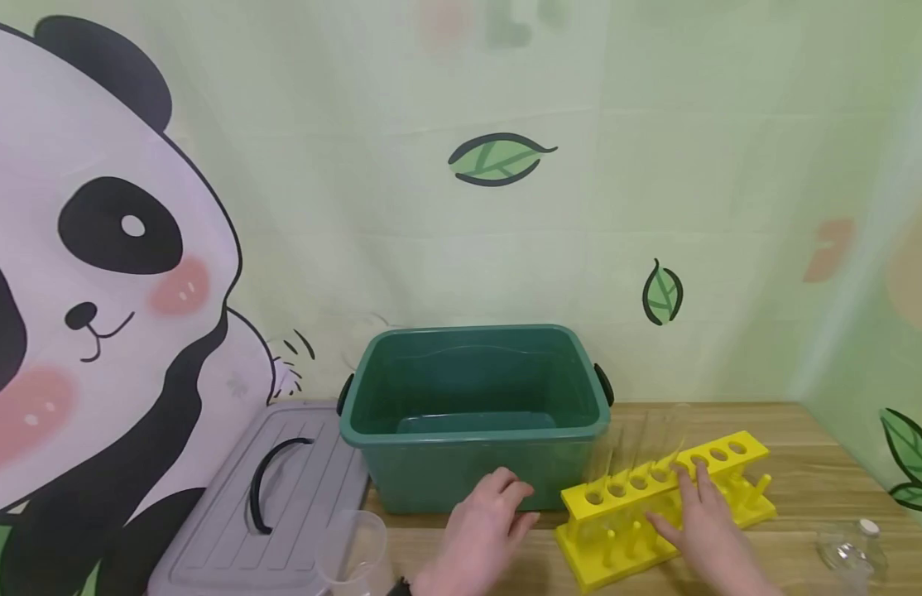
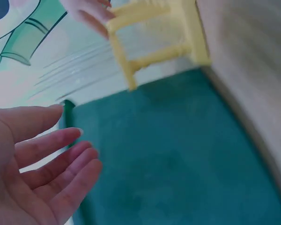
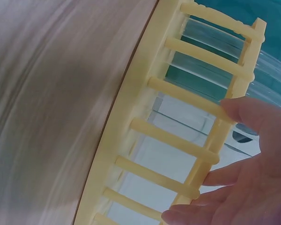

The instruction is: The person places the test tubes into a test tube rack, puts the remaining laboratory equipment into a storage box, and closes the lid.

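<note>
A yellow test tube rack (image 1: 602, 571) stands at an angle on the table, right of the green bin. Several clear test tubes (image 1: 643, 439) stand upright in its left holes. My right hand (image 1: 707, 530) is at the front of the rack, thumb and fingers spread apart; in the right wrist view its fingertips (image 3: 173, 216) meet the rack near its pegs. My left hand (image 1: 479, 530) hovers before the green bin (image 1: 409, 480), fingers loosely bent. Nothing lies in its palm in the left wrist view.
A grey lid (image 1: 215, 513) with a black handle lies left of the bin. A clear plastic cup (image 1: 357, 521) stands at the front, by the left forearm. On the right is a clear glass vessel (image 1: 841, 546) with a white cap. A printed cloth hangs behind.
</note>
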`<action>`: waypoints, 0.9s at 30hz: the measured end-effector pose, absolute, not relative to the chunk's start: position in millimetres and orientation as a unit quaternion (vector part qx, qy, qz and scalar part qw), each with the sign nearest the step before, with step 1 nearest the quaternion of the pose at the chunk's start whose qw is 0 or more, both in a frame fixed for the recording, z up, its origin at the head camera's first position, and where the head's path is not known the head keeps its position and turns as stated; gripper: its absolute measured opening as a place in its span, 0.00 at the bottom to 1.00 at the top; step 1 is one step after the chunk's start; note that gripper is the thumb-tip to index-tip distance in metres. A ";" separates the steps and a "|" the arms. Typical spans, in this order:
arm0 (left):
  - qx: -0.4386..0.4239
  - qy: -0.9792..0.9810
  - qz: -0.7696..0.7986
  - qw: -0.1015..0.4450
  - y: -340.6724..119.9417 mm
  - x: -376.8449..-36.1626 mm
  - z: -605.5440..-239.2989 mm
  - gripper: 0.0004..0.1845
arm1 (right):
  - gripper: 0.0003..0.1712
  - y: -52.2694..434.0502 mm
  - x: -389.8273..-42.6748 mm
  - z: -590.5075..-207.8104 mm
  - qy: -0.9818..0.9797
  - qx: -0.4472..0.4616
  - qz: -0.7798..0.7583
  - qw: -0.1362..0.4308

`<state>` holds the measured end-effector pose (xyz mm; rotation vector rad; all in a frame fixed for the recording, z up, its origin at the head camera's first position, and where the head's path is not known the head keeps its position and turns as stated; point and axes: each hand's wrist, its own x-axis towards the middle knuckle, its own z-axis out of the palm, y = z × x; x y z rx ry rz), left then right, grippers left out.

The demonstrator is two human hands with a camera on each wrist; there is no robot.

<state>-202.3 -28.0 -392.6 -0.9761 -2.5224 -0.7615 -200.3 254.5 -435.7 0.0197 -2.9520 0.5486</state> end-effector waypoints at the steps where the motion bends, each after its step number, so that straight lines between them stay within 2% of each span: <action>1: -0.348 -0.879 -0.258 0.200 -30.5 -201.9 -389.1 0.10 | 0.47 256.0 -201.1 -435.4 -0.980 0.009 0.185 0.071; 4: -0.355 -0.860 -0.236 0.280 -38.3 -205.5 -377.8 0.09 | 0.45 259.8 -203.2 -434.9 -0.979 0.022 0.186 0.086; 8: -0.339 -0.858 -0.195 0.332 -50.9 -219.5 -366.0 0.15 | 0.43 263.8 -206.6 -433.5 -0.977 0.031 0.188 0.095; 12: -0.308 -0.880 -0.139 0.334 -63.6 -233.9 -360.7 0.22 | 0.41 268.8 -209.7 -430.8 -0.977 0.038 0.187 0.097; 19: -0.281 -0.908 -0.076 0.302 -78.7 -247.0 -362.8 0.17 | 0.41 278.5 -218.0 -424.8 -0.976 0.033 0.199 0.077; 27: -0.299 -0.892 -0.057 0.334 -85.4 -250.2 -360.3 0.23 | 0.41 291.2 -232.4 -419.0 -0.978 0.024 0.201 0.056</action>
